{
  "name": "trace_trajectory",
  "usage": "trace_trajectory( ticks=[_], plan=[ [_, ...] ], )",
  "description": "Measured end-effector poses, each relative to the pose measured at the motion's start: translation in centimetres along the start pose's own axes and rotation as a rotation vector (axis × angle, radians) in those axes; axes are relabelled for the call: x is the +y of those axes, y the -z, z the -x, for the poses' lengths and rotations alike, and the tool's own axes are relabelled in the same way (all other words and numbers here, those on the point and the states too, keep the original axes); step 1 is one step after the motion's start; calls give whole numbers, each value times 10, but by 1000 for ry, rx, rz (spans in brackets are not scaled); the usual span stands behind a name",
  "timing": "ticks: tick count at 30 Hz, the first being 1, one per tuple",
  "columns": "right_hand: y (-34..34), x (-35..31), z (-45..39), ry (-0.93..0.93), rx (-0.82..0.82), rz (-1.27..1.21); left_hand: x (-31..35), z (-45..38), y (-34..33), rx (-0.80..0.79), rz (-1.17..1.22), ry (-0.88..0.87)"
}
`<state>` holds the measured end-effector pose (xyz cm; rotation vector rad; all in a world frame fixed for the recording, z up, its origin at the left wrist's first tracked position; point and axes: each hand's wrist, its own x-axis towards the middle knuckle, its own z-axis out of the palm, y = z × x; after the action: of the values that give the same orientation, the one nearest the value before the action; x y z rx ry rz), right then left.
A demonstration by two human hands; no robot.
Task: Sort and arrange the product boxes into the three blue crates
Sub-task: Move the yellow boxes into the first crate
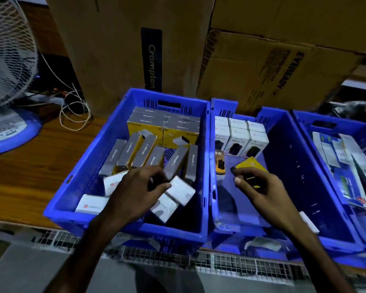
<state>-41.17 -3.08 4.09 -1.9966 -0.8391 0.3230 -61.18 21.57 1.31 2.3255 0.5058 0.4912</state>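
I see the yellow box pinched in my right hand, thumb under its near dark edge and fingers curled over its top, held tilted above the floor of the middle crate. That forearm comes in from the lower right, wrist bent inward. At the far end of this crate stand white boxes in tidy rows, and an orange-and-black box leans against the left wall just beside them.

My left hand reaches down into the left crate, palm down, with the thumb and fingers closing round a dark box; blur keeps me from judging how firm that grip is. Around it lie loose white boxes, tumbled at angles in the near end. Beyond stand grey-and-yellow boxes, on edge in a leaning row, with more stacked flat against the far wall.

The right crate holds white and blue-green flat packs. All three crates sit side by side on a wooden table, large cardboard cartons behind them and a fan to the left.
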Motion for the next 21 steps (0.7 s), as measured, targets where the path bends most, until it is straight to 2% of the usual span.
trace_trajectory(
  ticks=[4,10,15,18,21],
  plan=[
    [-25,-20,26,175,0,181,-6,6,7,-161,-81,51],
    [-71,-47,17,339,-105,699,9,3,-3,-421,-453,240],
    [-91,-61,-13,279,-291,1039,17,-3,-20,-461,-516,271],
    [-103,-69,-23,168,-414,1145,16,-7,-22,-516,-544,270],
    [-116,-75,-28,94,-477,1192,13,-5,-16,-501,-509,277]
  ],
)
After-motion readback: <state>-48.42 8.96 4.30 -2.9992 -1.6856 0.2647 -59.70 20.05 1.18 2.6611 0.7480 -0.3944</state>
